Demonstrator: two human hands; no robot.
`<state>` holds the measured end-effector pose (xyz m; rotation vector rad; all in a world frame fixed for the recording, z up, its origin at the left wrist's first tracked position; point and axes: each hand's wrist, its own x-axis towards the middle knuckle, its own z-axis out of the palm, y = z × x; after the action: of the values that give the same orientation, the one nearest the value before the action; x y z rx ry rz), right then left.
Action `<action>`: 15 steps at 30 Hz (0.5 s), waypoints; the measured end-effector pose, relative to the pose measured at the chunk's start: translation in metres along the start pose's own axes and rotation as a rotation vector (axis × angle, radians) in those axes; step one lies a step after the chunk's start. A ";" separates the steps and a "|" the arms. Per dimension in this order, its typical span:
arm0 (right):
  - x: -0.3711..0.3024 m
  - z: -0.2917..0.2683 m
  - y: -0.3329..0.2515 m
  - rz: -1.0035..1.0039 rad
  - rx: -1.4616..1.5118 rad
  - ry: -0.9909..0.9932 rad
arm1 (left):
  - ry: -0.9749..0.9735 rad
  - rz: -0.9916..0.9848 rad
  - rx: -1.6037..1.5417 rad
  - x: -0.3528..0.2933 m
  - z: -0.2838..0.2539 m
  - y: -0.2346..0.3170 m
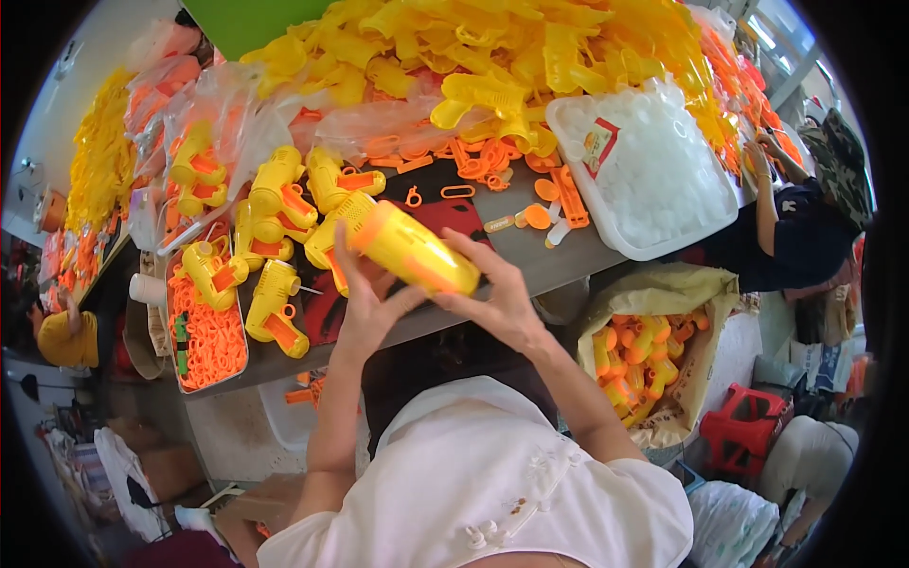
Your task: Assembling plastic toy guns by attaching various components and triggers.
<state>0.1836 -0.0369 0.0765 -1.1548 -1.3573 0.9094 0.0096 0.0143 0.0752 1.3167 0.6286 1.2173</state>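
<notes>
Left hand [371,301] and right hand [502,292]: both grip a single yellow-and-orange cylinder-shaped piece [417,251], the left at its ribbed end, the right at its smooth, shiny end. The piece is tilted, its ribbed end toward the upper left, and is held above the near edge of the grey table [559,272]. To the left of the hands, a cluster of yellow housings [275,289] with orange handles lies on the table, several touching one another. Beside these, at the table's left, a tray [245,355] contains many small orange loops [210,339]. Beyond the hands lie loose orange parts [483,159] and, farther right, orange discs [538,217]. To the right, a white tub [646,253] is heaped with translucent pieces [658,166]. A large mound of yellow parts [530,43] covers the far side. Below the table's right portion, an open sack [705,379] holds yellow-and-orange units [649,355]; a red stool [746,428] stands near it. At right, another person [793,227] works in dark clothing.
</notes>
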 end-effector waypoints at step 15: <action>0.178 -0.003 0.102 -0.488 -0.969 0.008 | -0.017 0.175 0.695 -0.014 -0.039 -0.028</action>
<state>0.2111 0.1590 0.0224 -1.3971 -2.0304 -0.1641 -0.0212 0.0215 0.0362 1.9883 0.9928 1.1657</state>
